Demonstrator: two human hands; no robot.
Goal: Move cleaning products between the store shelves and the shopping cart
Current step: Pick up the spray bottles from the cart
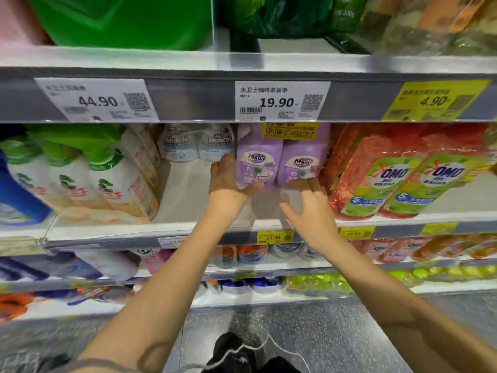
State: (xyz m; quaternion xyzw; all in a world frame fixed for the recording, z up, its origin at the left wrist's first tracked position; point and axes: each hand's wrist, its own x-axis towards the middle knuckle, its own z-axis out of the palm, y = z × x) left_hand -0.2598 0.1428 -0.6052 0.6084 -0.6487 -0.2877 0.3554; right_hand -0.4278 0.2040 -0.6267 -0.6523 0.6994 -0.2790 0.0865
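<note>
While the left hand [227, 179] grips the purple bottle twin-pack [282, 160] on the shelf [185, 189], the right hand [309, 208] touches its base, fingers spread; probably heavy and slick, best held underneath.

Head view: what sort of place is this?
Most likely a supermarket's cleaning-products aisle: price tags line the shelf edges, and branded bottles such as the purple twin pack and the OMO bottles fill the shelves.
</note>
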